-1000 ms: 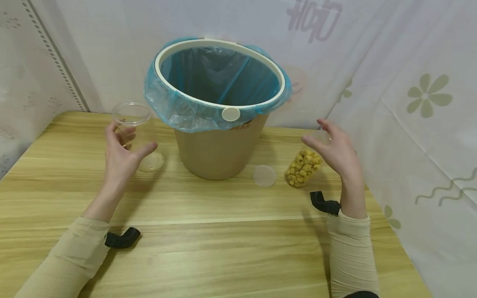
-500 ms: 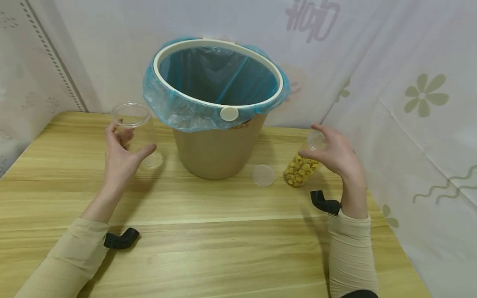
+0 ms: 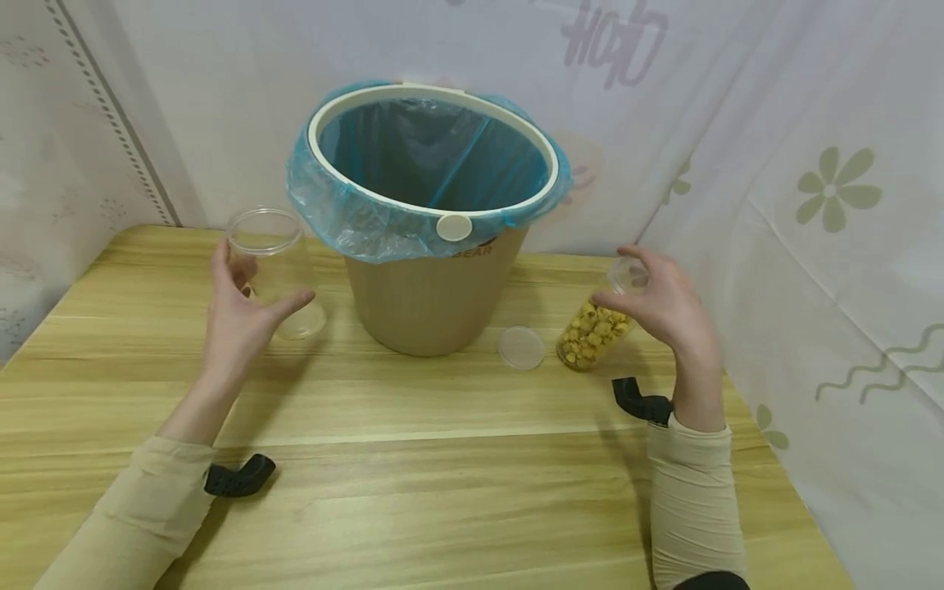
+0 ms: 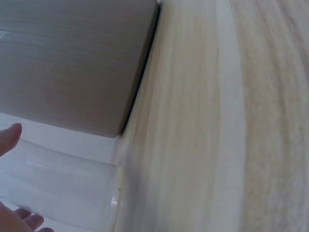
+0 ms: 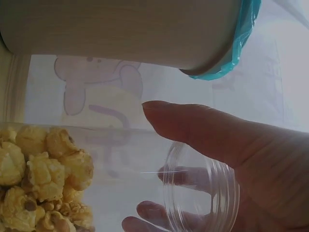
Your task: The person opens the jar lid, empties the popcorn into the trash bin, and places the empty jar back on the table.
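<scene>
The left hand (image 3: 239,307) is grasping a clear jar (image 3: 279,266), thumb and fingers curving round opposite sides, presumably to steady it; the right hand (image 3: 674,311) is grasping a popcorn jar (image 3: 627,276) near its neck, the grip probably sitting high because the popcorn (image 3: 590,332) is filling only the lower part; the jars are flanking the bin (image 3: 431,303) on the bench (image 3: 442,508), perhaps so that neither arm is crossing the other; the blue liner (image 3: 369,233) is folding over the bin's edge, likely to stop it slipping inward; a clear lid (image 3: 522,348) is lying flat between bin and popcorn jar.

The bin's near wall is hiding its floor; the left wrist view is cutting off the clear jar's mouth; whether its base is fully touching the bench is remaining uncertain.
</scene>
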Action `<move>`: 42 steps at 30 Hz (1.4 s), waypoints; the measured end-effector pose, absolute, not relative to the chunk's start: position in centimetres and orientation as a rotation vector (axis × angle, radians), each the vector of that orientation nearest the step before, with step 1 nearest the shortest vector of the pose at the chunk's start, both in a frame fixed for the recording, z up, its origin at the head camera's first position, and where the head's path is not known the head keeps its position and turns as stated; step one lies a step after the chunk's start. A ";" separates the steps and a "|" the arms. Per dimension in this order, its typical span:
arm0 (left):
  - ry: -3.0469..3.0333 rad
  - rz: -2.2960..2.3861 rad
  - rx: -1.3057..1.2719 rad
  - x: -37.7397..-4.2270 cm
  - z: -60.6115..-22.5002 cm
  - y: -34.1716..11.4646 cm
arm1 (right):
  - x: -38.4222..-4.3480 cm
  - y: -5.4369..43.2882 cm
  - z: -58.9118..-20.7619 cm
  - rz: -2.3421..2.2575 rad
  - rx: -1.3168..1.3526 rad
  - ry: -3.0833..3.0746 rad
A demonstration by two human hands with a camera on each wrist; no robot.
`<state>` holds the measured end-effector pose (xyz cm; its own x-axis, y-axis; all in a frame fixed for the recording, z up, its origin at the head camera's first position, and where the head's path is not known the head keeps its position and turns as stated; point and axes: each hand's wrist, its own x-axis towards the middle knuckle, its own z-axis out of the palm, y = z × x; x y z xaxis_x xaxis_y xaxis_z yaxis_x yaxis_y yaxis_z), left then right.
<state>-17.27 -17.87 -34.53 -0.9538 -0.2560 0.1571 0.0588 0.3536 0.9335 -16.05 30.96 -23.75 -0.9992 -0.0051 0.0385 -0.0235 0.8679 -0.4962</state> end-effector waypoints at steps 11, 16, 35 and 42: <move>-2.251 -1.649 0.185 -16.1 -32.5 -18.0 | -14.8 30.2 -22.6 0.864 -0.015 -2.920; -2.212 -1.620 0.179 -15.7 -31.6 -17.7 | -14.1 29.6 -22.0 0.879 0.001 -2.869; -1.935 -1.293 -0.213 -12.8 -29.0 -13.9 | -12.4 26.3 -21.5 1.067 0.132 -2.798; -1.827 -1.174 -0.376 -11.7 -28.1 -11.8 | -11.8 24.8 -21.7 1.109 0.178 -2.823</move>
